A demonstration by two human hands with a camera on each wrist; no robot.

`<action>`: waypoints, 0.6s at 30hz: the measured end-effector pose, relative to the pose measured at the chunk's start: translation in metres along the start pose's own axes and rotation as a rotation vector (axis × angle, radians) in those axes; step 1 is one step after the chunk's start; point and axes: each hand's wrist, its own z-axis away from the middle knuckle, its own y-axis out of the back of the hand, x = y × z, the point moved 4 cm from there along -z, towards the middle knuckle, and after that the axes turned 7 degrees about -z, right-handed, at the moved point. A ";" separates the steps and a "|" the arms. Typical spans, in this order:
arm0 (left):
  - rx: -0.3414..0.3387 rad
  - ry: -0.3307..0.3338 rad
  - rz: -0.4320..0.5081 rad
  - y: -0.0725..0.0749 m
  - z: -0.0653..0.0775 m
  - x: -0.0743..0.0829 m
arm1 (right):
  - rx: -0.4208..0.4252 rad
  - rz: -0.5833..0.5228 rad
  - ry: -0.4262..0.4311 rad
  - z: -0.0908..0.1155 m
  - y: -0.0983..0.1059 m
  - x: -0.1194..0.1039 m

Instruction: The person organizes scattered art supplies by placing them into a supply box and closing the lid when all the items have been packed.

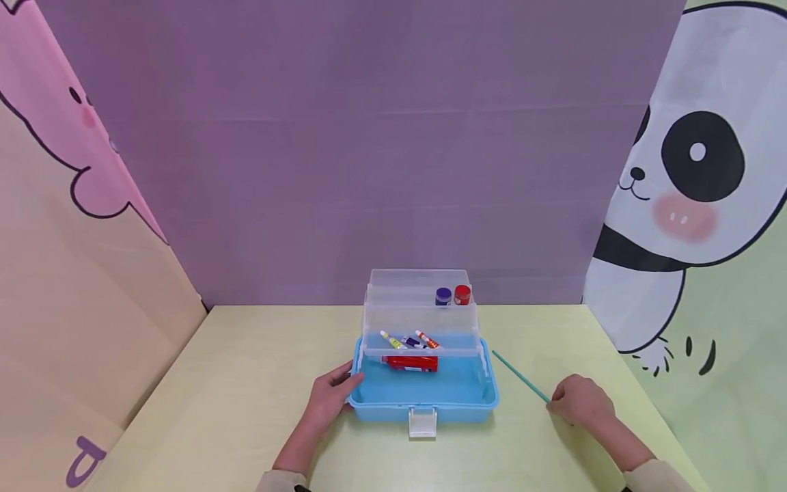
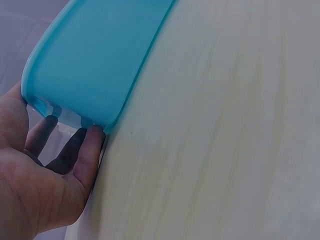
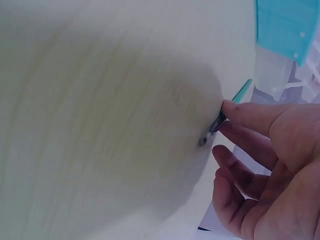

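A blue plastic storage box [image 1: 458, 414] stands unfolded, its clear tiered trays [image 1: 418, 318] raised at the back. My left hand [image 1: 327, 398] grips its left side, thumb over the rim; in the left wrist view the fingertips touch the blue wall [image 2: 90, 65]. To the right of the box, my right hand [image 1: 583, 401] pinches a thin green paintbrush [image 1: 521, 378] near its metal ferrule, seen in the right wrist view. The handle slants toward the box. Inside the box lies a red bottle [image 1: 412, 363], partly behind a tray.
Yellow, purple and orange-red paint tubes [image 1: 428, 339] lie in the lower tray. A purple-lidded jar [image 1: 443, 296] and a red jar [image 1: 462, 294] sit higher up. A white latch [image 1: 422, 422] hangs at the box's front. Printed cloth walls enclose the pale table [image 1: 246, 369].
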 end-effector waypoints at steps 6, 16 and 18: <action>-0.002 0.003 0.002 0.000 0.000 0.002 | 0.014 0.018 0.008 -0.001 0.003 -0.005; -0.001 0.005 -0.005 0.000 -0.002 0.000 | 0.056 0.042 0.092 -0.006 0.001 -0.001; 0.002 0.010 0.001 0.000 -0.002 -0.001 | 0.080 0.052 0.123 -0.007 0.002 -0.001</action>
